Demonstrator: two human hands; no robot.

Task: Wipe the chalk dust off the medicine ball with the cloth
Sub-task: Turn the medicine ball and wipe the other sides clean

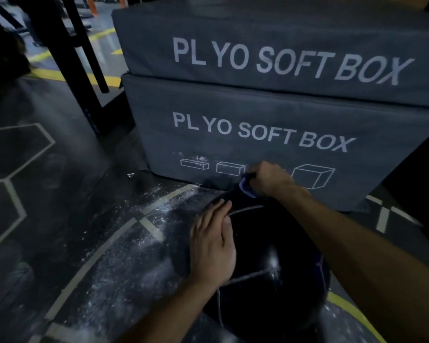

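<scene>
Two stacked grey foam boxes (270, 115), each printed "PL YO SOFT BOX" in white with small box outlines along the lower one, stand on the dark floor (60, 194), which is streaked with white chalk dust. Just in front of them sits the black medicine ball (270, 243), glossy, with pale seams and a whitish smear. The left hand (212, 243) lies flat on its left side with straight fingers, while the right hand (270, 179) clenches a bunched blue cloth (247, 188) against its far top edge.

Two plyo boxes (270, 53) (258, 134) — one ball (270, 256), one cloth (247, 188)
</scene>
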